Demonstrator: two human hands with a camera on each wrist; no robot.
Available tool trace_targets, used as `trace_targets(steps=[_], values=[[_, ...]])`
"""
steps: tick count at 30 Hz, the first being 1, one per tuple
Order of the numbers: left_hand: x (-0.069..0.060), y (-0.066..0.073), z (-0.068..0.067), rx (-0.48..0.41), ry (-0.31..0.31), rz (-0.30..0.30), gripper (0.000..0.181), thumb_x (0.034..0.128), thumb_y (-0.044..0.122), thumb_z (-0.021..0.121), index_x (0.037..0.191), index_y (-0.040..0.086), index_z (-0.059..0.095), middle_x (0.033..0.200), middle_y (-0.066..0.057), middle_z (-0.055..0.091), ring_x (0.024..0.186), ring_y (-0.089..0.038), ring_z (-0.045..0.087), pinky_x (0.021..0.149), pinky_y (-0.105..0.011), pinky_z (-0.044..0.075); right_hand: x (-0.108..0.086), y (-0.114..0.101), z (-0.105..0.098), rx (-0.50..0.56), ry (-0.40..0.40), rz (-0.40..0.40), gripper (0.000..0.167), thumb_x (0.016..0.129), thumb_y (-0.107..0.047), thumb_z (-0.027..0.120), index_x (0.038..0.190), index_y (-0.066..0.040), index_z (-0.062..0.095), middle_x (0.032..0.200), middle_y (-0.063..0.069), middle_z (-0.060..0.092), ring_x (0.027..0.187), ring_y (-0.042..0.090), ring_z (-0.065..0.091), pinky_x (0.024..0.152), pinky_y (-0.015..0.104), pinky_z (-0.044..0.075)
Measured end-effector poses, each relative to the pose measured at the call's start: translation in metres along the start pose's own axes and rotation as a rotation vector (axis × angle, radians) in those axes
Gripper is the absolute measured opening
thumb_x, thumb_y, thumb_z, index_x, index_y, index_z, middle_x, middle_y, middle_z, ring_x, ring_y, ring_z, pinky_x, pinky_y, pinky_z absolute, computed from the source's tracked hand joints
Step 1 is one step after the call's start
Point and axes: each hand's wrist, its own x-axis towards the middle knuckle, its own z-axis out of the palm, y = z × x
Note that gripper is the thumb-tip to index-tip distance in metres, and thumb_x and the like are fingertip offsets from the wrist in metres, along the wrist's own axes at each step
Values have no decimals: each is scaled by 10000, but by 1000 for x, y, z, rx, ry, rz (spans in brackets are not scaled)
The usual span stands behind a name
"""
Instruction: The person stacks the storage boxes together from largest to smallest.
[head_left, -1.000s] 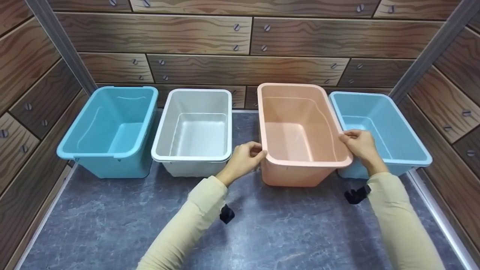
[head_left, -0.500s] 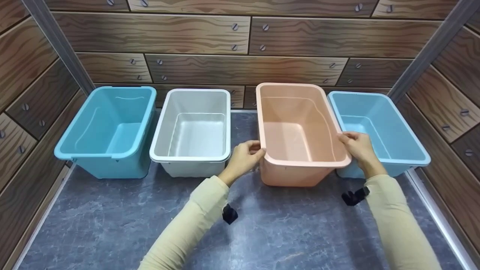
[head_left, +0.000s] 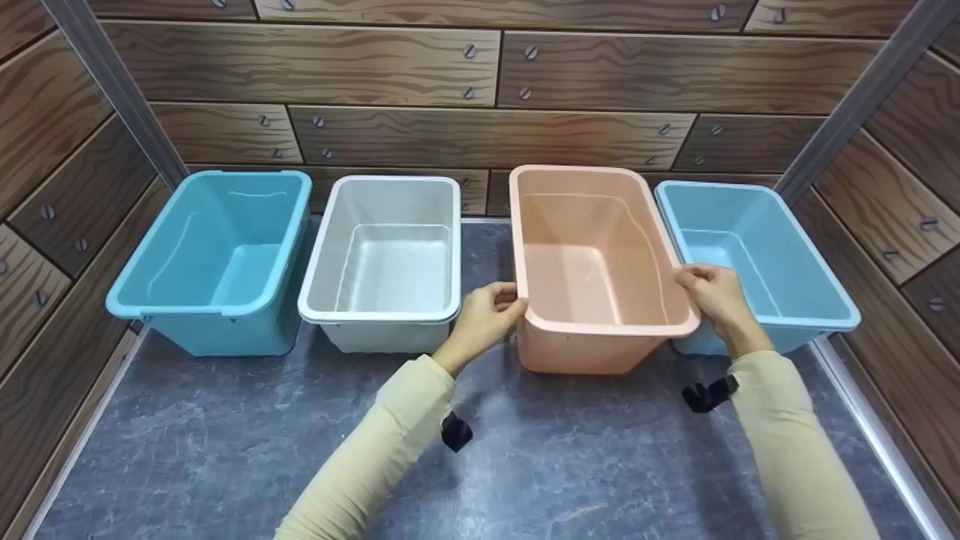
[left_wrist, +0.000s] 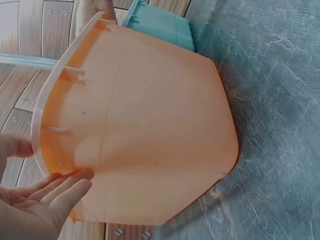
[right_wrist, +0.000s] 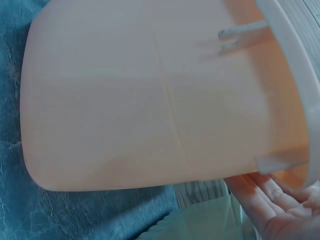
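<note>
A peach-orange plastic bin (head_left: 577, 349) stands upright on the dark surface, third from the left in a row. My left hand (head_left: 486, 319) grips its left rim near the front corner; the left wrist view shows the thumb over the rim and the fingers underneath against the outer wall. On the right side, my right hand (head_left: 716, 296) holds the opposite rim by the front corner. Its fingers (right_wrist: 255, 200) reach beneath that rim in the right wrist view, where its thumb cannot be made out. Nothing lies inside the orange bin.
A white-grey bin (head_left: 390, 336) stands left of the orange one, and a turquoise bin (head_left: 232, 334) beyond it. A light blue bin (head_left: 810, 289) sits close at the right, partly behind my right hand. Wood-patterned walls (head_left: 390, 64) surround the marbled tabletop (head_left: 525, 465).
The orange bin and both hands have shifted very slightly left; the camera view has also moved a little. Both hands keep their hold on the rim.
</note>
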Motion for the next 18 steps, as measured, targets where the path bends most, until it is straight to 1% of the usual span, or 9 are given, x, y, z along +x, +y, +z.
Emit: trace_targets(steps=[3, 5, 9, 11, 15, 18], values=[[-2, 1, -1, -5, -7, -5, 364, 925, 112, 579, 1201, -124, 587, 1157, -289, 667, 1093, -356, 671, 933, -342, 577, -2, -1, 1, 1, 0, 4, 500, 955, -237, 544, 1285, 137, 525, 700, -299, 530, 664, -111, 548, 639, 74, 507], [-4, 1, -2, -1, -8, 3, 363, 925, 114, 579, 1198, -126, 587, 1154, -291, 668, 1092, -356, 671, 935, -340, 576, -3, -1, 1, 8, 1, 2, 495, 954, -231, 544, 1279, 142, 525, 687, -308, 531, 661, -106, 552, 635, 77, 507], [-7, 1, -4, 2, -10, -1, 365, 926, 128, 577, 1201, -111, 590, 1161, -279, 669, 1099, -349, 671, 927, -332, 579, -6, -1, 3, 23, 7, -16, 482, 948, -216, 552, 1254, 155, 536, 676, -306, 545, 653, -99, 558, 626, 83, 507], [-9, 0, -5, -12, -16, -11, 369, 931, 137, 573, 1211, -103, 585, 1172, -277, 665, 1108, -350, 667, 896, -331, 591, -7, -2, 4, 36, 1, -25, 476, 948, -207, 550, 1249, 161, 534, 676, -301, 556, 651, -96, 567, 625, 87, 513], [-12, -2, -7, -37, -25, -19, 375, 939, 143, 565, 1223, -103, 576, 1191, -281, 655, 1125, -359, 657, 897, -334, 591, -10, -3, 5, 46, -10, -30, 464, 947, -193, 546, 1244, 162, 536, 673, -288, 569, 640, -87, 579, 618, 96, 521], [-14, -3, -8, -36, -21, -11, 369, 939, 138, 567, 1212, -109, 581, 1187, -282, 656, 1125, -363, 655, 932, -333, 577, -11, -3, 6, 43, -13, -29, 454, 943, -183, 550, 1235, 165, 539, 676, -280, 569, 643, -85, 577, 621, 93, 520]])
